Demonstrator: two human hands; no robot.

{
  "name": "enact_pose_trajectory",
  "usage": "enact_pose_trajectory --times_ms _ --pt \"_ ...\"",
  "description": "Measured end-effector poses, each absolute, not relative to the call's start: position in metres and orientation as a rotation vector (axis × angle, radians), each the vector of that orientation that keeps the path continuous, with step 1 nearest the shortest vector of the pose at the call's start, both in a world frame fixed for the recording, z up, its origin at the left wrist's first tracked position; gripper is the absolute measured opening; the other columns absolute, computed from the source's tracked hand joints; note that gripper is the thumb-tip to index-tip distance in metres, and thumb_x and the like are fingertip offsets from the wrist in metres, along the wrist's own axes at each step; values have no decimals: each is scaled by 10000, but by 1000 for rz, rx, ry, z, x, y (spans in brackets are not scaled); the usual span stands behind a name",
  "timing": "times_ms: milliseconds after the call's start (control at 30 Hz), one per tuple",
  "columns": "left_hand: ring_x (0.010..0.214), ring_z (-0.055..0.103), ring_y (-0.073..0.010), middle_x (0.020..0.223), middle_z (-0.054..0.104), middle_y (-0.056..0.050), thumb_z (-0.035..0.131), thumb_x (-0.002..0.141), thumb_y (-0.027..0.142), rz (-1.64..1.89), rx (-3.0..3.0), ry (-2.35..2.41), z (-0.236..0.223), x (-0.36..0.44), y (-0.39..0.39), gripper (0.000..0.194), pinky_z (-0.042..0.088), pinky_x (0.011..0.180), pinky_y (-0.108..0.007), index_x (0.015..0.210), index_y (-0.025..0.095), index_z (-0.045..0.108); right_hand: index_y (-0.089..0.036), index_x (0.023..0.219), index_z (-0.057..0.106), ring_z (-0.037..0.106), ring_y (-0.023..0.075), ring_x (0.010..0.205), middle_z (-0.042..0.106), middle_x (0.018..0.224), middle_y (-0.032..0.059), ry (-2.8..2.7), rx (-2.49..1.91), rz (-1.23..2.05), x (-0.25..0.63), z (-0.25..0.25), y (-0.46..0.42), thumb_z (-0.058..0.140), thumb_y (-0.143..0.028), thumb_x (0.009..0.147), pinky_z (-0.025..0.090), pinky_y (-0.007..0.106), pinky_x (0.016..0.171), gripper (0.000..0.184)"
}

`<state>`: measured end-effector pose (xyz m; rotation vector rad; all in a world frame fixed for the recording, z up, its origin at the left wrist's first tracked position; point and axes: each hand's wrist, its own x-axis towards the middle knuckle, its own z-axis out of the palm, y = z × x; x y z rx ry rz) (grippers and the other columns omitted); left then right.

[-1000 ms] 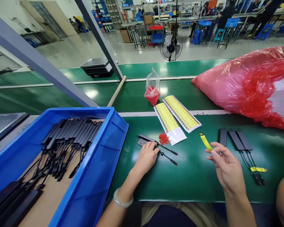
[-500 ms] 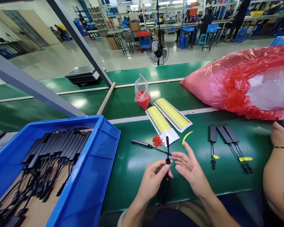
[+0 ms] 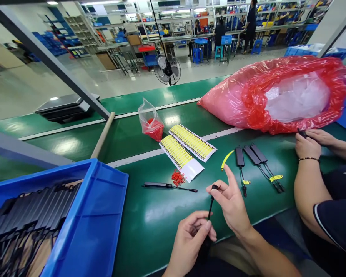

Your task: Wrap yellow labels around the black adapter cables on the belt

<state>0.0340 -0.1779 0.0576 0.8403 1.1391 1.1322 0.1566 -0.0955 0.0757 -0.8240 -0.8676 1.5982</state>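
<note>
Black cable [image 3: 210, 209], in the head view, is above the bench [image 3: 150, 219], near its front edge. The right hand [image 3: 232, 204], loose beside it half a second ago, now pinches the plug [image 3: 215, 187] — the left grips lower down. So two holds steady the cable, while the label [image 3: 227, 158] — apart from it — still clings to the right index fingertip.

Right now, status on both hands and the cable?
Left hand gripping black cable. Right hand pinching its end, yellow label on the index fingertip. Red rings lie apart from both hands.
</note>
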Motion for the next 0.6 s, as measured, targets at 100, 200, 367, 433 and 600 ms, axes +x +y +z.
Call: enact_pose_trajectory --times_ms 100,200,367,433,600 --pt "449 562 -68 672 695 -8 695 835 390 1246 684 1107 59 36 -177 251 429 526 -198 938 163 715 -314 1461 265 607 156 996 636 1015 6 -901 -820 1529 163 76 -90 694 -277 863 475 303 889 737" --pt "438 532 -51 658 684 -11 744 788 384 1321 572 1154 64 35 -175 250 420 515 -190 849 142 742 -297 1298 486 554 164 1118 591 1200 34 -893 -883 1395 176 81 -88 683 -312 876 467 281 910 466" --pt "508 548 -76 636 668 -19 782 751 356 1378 441 1130 64 34 -173 231 448 519 -192 790 131 752 -200 864 590 586 115 651 633 722 -10 -1109 -852 1770 185 90 -103 705 -346 860 487 230 625 186" --pt "536 574 -94 659 684 -27 784 751 341 1393 415 1082 62 36 -174 220 480 535 -209 835 141 752 -191 800 550 561 101 574 609 655 -27 -1149 -851 1902 179 90 -108 739 -385 821 468 220 564 271" --pt "566 623 -120 669 700 -28 787 753 300 1412 406 1029 63 38 -177 236 529 552 -232 933 152 749 -196 767 479 528 79 508 629 613 -39 -1149 -871 2035 166 88 -109 772 -445 764 434 204 523 384"
